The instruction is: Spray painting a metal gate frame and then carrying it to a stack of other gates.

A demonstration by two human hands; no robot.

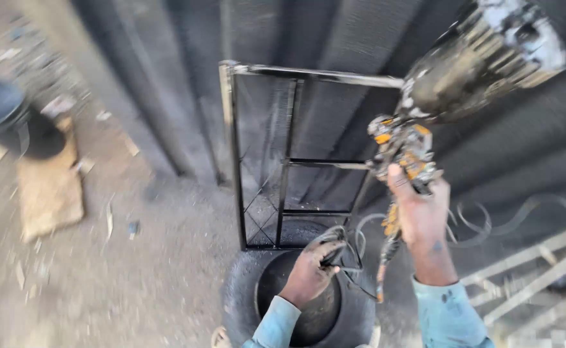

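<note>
While the right hand (422, 216) grips a spray gun (406, 154), the left hand (310, 270) clutches its hose (354, 248).

Blk bucket (2, 119) on cardboard (49, 190), corrugated wall (334, 38) behind.

soft daylight, motion blur, edges smeared

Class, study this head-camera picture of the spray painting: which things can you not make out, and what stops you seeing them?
- Spray gun nozzle: head view, blurred and caked with paint.
- Left hand palm: turned away, wrapped round the dark hose.
- Metal frame foot: hidden behind the tyre.
- Right hand fingers: hidden round the gun's grip.
- Pale rails, lower right: blurred, cut by the edge.
</note>
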